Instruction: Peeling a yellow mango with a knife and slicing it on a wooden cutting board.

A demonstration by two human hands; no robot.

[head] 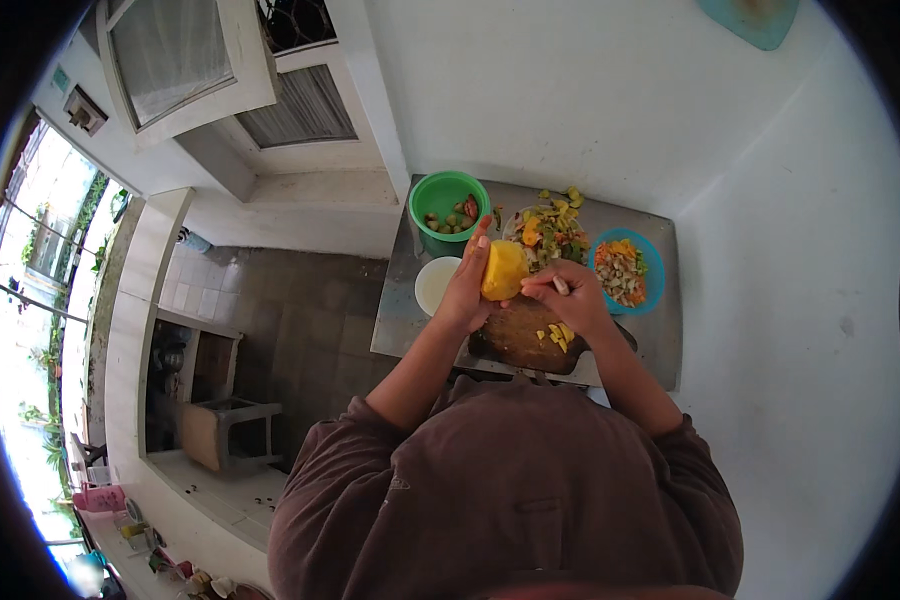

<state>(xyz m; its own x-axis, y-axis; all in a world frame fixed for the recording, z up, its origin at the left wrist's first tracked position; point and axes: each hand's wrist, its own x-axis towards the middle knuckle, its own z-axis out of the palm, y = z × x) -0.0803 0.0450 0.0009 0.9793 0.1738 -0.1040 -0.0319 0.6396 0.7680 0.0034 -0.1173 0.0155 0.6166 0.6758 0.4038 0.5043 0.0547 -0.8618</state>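
My left hand (468,285) holds up a peeled yellow fruit or vegetable (505,271) above the left part of a wooden cutting board (517,337). Close to its right side, my right hand (570,294) is closed on a small tool with a pale handle end (561,285); its blade cannot be made out. Small yellow pieces (561,335) lie on the board beneath. Behind the hands is a heap of peels and scraps (551,229). To the right, a blue bowl (661,279) holds chopped orange, green and pale brownish pieces.
A green container (439,182) with small greenish and reddish items stands at the back left of the metal table (397,315). A white bowl (433,286) is left of my left hand. White walls (607,97) border the table behind and on the right.
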